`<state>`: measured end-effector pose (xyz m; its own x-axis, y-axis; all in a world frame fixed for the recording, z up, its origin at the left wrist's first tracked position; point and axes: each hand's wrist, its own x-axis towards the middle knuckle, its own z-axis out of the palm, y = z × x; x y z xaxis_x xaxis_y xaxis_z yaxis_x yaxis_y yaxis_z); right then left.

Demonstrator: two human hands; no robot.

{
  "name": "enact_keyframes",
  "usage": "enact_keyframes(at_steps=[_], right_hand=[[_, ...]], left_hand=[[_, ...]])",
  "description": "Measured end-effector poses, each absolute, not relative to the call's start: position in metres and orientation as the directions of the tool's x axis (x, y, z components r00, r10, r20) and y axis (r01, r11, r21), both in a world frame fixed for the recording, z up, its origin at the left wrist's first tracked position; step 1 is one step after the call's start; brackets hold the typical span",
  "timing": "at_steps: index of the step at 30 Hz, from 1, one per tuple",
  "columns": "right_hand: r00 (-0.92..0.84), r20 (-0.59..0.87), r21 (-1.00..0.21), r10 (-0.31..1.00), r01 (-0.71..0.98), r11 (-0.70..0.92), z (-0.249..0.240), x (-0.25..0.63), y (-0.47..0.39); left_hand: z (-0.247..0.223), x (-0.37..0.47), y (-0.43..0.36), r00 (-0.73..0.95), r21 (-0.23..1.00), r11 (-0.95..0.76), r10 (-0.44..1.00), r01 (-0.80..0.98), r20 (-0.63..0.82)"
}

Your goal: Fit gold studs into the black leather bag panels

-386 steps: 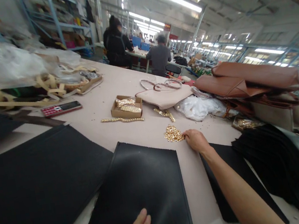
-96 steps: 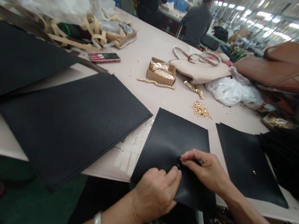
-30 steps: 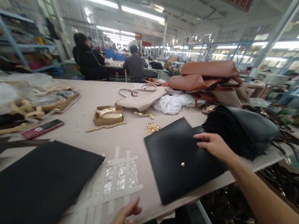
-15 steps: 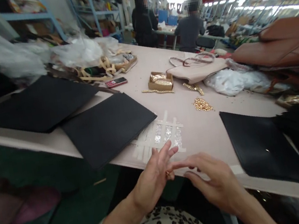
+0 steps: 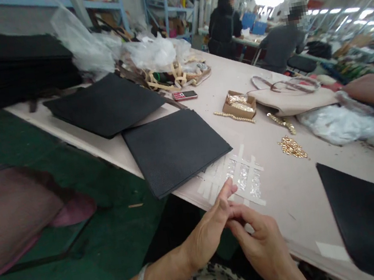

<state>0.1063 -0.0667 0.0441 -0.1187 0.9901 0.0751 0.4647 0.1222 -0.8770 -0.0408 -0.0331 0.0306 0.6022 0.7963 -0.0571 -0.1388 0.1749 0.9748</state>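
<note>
Black stack (image 5: pixel 177 146) matt; gold pieces (image 5: pixel 292 147) shiny metal; bag (image 5: pixel 155 52) crinkled plastic.

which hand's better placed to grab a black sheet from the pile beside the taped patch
Probably the left hand: it's nearer that black pile, while the right hand sits farther right.

On our tabletop (image 5: pixel 276 168): panel stack (image 5: pixel 176 151), centre frame | phone (image 5: pixel 184 95) behind it | box (image 5: pixel 244 112) right of phone | chain strand (image 5: pixel 235 117) before box | link heap (image 5: pixel 292 147), right of centre | another panel (image 5: pixel 368 210), lower right
</note>
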Motion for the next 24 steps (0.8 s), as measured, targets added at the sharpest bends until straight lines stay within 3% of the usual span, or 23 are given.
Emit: enact_keyframes(at_steps=[5, 9, 14, 16, 18, 21, 24], right_hand=[[-0.085, -0.017, -0.959, 0.996, 0.283, 0.008, 0.043, 0.100, -0.049], [-0.050, -0.106, -0.959, 0.993, 0.269, -0.088, 0.037, 0.106, -0.023], [-0.061, -0.249, -0.950, 0.967, 0.208, -0.231, 0.031, 0.106, 0.010], [-0.077, -0.184, -0.942, 0.980, 0.299, -0.154, 0.037, 0.098, 0.026], [-0.113, -0.033, -0.884, 0.993, 0.466, 0.023, 0.046, 0.084, 0.045], [-0.289, 0.226, -0.645, 0.930, 0.672, 0.365, 0.056, 0.057, 0.081], [-0.527, 0.315, -0.389, 0.789, 0.687, 0.614, 0.058, 0.036, 0.112]], left_hand=[[0.034, -0.056, -0.037, 0.453, 0.978, 0.170, 0.886, -0.119, -0.099], [0.027, -0.080, -0.037, 0.182, 0.968, 0.233, 0.960, -0.095, -0.213], [0.017, -0.117, -0.030, 0.012, 0.948, 0.298, 0.954, -0.110, -0.298], [0.015, -0.125, -0.028, -0.011, 0.938, 0.323, 0.945, -0.123, -0.327], [0.013, -0.129, -0.028, 0.008, 0.927, 0.343, 0.938, -0.149, -0.346], [0.012, -0.128, -0.030, 0.050, 0.911, 0.354, 0.935, -0.212, -0.352], [0.010, -0.125, -0.032, 0.073, 0.900, 0.346, 0.938, -0.267, -0.339]])
